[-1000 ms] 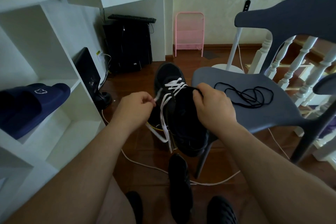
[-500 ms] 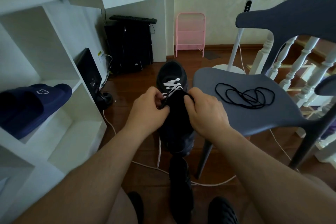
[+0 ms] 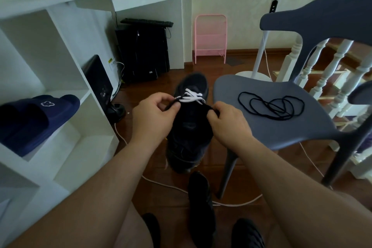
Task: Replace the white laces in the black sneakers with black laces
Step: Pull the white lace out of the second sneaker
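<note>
I hold a black sneaker (image 3: 189, 131) in the air in front of me, toe pointing away. A white lace (image 3: 191, 95) still crosses the eyelets nearest the toe. My left hand (image 3: 153, 117) pinches the left eyelet edge right where the white lace starts. On the other side, my right hand (image 3: 227, 125) grips the right edge of the opening. A second black sneaker (image 3: 201, 197) lies on the floor below. The black laces (image 3: 269, 105) lie loosely coiled on the grey chair seat (image 3: 281, 133) to the right.
White shelves (image 3: 60, 106) stand to my left with a navy slipper (image 3: 34, 119) on one. A white cable (image 3: 167, 185) runs across the wooden floor. Beyond are a computer tower (image 3: 143, 52), a pink rack (image 3: 210, 38), a fan stand (image 3: 261, 50) and stair balusters (image 3: 330, 70).
My left hand, which held a pulled-out length of white lace off to the left, has come back onto the sneaker. The sneaker has tipped toe-away and the loose lace loops are gone from view.
</note>
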A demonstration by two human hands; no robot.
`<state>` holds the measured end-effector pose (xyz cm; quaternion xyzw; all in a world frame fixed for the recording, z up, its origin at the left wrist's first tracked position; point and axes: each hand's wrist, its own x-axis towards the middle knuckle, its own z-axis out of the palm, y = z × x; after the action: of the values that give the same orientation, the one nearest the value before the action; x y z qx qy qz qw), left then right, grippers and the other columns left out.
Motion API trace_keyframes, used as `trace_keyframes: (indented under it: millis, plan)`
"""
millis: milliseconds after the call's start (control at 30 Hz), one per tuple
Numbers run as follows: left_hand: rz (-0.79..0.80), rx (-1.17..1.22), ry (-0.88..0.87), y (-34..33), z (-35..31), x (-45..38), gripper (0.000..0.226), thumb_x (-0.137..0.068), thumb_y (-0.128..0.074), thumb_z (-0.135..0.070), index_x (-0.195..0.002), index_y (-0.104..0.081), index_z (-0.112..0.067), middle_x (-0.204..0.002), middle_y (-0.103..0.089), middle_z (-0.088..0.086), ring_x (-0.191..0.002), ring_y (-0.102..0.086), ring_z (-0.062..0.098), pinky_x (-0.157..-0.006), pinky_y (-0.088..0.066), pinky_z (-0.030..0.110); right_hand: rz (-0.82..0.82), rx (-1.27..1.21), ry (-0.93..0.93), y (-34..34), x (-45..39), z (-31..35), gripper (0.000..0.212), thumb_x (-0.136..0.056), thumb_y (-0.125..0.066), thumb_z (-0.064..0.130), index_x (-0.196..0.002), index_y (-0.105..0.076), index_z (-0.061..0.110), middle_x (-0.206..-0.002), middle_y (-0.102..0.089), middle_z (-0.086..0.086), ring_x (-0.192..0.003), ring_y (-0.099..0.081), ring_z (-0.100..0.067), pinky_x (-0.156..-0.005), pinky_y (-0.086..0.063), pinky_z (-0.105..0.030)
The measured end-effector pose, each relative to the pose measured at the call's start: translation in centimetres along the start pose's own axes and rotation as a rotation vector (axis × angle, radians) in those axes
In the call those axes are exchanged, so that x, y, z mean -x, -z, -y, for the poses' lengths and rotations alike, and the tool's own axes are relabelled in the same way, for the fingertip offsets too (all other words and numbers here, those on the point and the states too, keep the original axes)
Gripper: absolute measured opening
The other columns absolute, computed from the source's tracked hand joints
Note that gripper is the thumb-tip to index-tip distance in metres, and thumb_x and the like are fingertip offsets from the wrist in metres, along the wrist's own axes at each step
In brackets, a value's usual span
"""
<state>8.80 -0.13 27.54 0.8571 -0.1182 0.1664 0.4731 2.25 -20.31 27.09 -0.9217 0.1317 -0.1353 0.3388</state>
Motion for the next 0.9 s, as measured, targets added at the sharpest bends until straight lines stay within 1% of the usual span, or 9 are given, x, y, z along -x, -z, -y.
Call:
trace_keyframes:
  millis: [33,100,233,300,500,600,733,800,900]
  plan:
    - [0.012,-0.048,-0.041,0.0,-0.1,0.2,0.010,-0.089,-0.079,-0.049,-0.088,-0.071,-0.044,-0.074,-0.067,-0.020,-0.080,-0.064,-0.008,-0.056,-0.040,0.008,0.030,0.003,0.017,0.2,0.1,0.1,0.007,-0.094,-0.054,0.035,-0.096,-0.056,0.029,-0.092,-0.058,0.008,-0.081,-0.058,-0.016,-0.060,-0.043,-0.034]
    - [0.019,-0.085,-0.075,-0.1,-0.4,0.4,0.012,-0.091,-0.076,-0.052,-0.093,-0.076,-0.041,-0.074,-0.067,-0.021,-0.082,-0.063,-0.010,-0.056,-0.039,0.008,0.027,-0.010,0.079,0.4,0.3,0.6,0.026,-0.089,-0.061,0.036,-0.114,-0.055,0.036,-0.102,-0.054,0.013,-0.089,-0.054,-0.008,-0.067,-0.046,-0.031]
    - [0.060,-0.097,-0.121,-0.1,-1.0,0.9,0.010,-0.093,-0.076,-0.047,-0.091,-0.076,-0.037,-0.069,-0.066,-0.021,-0.078,-0.063,-0.011,-0.057,-0.043,0.007,-0.087,0.097,0.332,0.3,1.2,1.7,0.025,-0.091,-0.065,0.036,-0.116,-0.066,0.033,-0.107,-0.053,0.013,-0.092,-0.056,-0.009,-0.073,-0.051,-0.030]
    - [0.084,-0.101,-0.142,-0.3,-1.2,1.2,0.009,-0.093,-0.076,-0.045,-0.088,-0.075,-0.037,-0.072,-0.067,-0.026,-0.076,-0.063,-0.011,-0.060,-0.044,0.006,-0.099,0.100,0.337,0.1,1.1,1.9,0.027,-0.092,-0.066,0.036,-0.119,-0.067,0.031,-0.109,-0.054,0.012,-0.095,-0.057,-0.011,-0.074,-0.053,-0.031]
    - [0.116,-0.093,-0.189,-1.1,-1.6,2.0,0.012,-0.092,-0.075,-0.046,-0.087,-0.077,-0.035,-0.068,-0.066,-0.019,-0.075,-0.065,-0.004,-0.060,-0.050,0.015,-0.123,0.271,0.343,-0.5,0.5,1.9,0.015,-0.097,-0.063,0.041,-0.096,-0.072,0.028,-0.092,-0.049,0.010,-0.085,-0.053,-0.015,-0.059,-0.040,-0.028]
    - [0.128,-0.130,-0.223,-1.1,-1.7,2.0,0.011,-0.093,-0.075,-0.045,-0.087,-0.078,-0.036,-0.076,-0.068,-0.021,-0.079,-0.065,-0.004,-0.061,-0.050,0.013,-0.118,0.288,0.377,-0.5,0.6,2.1,0.019,-0.099,-0.059,0.037,-0.088,-0.071,0.029,-0.091,-0.049,0.007,-0.084,-0.052,-0.018,-0.058,-0.044,-0.032]
    - [0.128,-0.111,-0.149,-0.3,-1.2,1.1,0.007,-0.094,-0.076,-0.041,-0.087,-0.074,-0.039,-0.079,-0.068,-0.026,-0.089,-0.060,-0.016,-0.068,-0.041,-0.001,-0.115,0.155,0.151,1.4,-0.9,0.7,0.027,-0.094,-0.065,0.034,-0.069,-0.057,0.028,-0.081,-0.059,0.008,-0.074,-0.059,-0.016,-0.057,-0.046,-0.030]
    - [0.110,-0.121,-0.106,0.4,-0.8,0.5,0.004,-0.095,-0.075,-0.041,-0.091,-0.075,-0.040,-0.083,-0.067,-0.027,-0.089,-0.058,-0.020,-0.067,-0.039,-0.002,-0.111,0.115,-0.015,3.1,-1.9,-0.9,0.023,-0.091,-0.065,0.028,-0.069,-0.060,0.024,-0.076,-0.063,0.003,-0.073,-0.062,-0.020,-0.058,-0.046,-0.029]
    - [0.105,-0.108,-0.071,0.9,-0.5,0.3,0.004,-0.092,-0.079,-0.041,-0.094,-0.080,-0.039,-0.083,-0.070,-0.026,-0.090,-0.060,-0.019,-0.068,-0.039,-0.001,0.022,0.099,-0.073,4.1,-2.0,-2.2,0.017,-0.091,-0.069,0.033,-0.077,-0.065,0.024,-0.080,-0.065,0.002,-0.079,-0.062,-0.021,-0.064,-0.047,-0.031]
